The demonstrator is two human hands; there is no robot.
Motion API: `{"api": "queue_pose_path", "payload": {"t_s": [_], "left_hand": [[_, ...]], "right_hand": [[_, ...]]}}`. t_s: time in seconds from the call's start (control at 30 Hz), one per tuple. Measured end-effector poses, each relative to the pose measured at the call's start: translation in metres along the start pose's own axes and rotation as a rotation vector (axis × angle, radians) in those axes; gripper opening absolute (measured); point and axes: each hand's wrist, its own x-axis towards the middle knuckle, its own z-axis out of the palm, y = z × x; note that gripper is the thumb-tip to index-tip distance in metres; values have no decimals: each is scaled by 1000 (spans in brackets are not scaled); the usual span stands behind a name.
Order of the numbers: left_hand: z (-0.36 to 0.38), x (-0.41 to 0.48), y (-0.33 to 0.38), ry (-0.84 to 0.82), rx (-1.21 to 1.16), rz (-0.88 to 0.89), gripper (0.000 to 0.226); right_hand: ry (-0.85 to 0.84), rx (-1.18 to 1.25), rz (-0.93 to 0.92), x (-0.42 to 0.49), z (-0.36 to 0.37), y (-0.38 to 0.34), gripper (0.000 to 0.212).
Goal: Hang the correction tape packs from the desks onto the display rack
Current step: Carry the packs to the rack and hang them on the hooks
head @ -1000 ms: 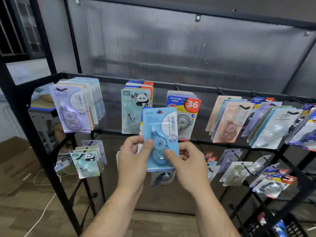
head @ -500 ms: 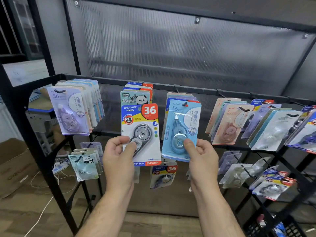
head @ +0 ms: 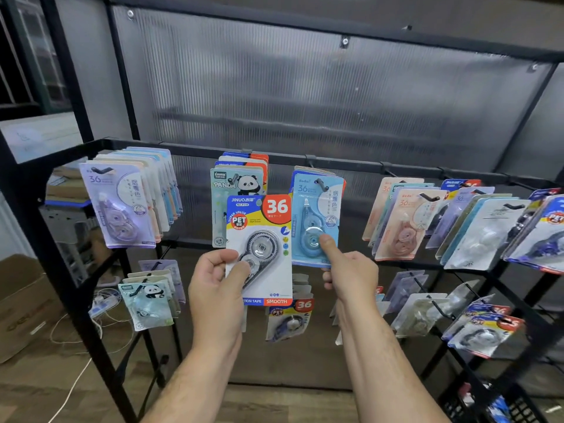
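Glossy plastic blister packs (head: 263,246); matt black rack (head: 195,148) — seemingly metal.

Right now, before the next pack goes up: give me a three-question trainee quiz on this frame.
1. True or false: the blue pack hangs on a hook of the rack.
2. The left hand holds: A) a panda pack, B) a white pack with a red 36, C) nothing.
3. Which hand's thumb rests on the blue pack?
Key: 1 true; 2 B; 3 the right hand.
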Motion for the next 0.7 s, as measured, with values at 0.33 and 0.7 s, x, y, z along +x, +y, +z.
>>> {"api": "queue_pose_path", "payload": {"t_s": [0.33,0.7], "left_hand": [[6,-4,-10,-34,41,-24,28],[19,-14,-17,-292,344,144,46]], "right_hand": [[-308,180,-30,-25,-15,36,37],[-424,50,-311,-42,-28,21,17]]}}
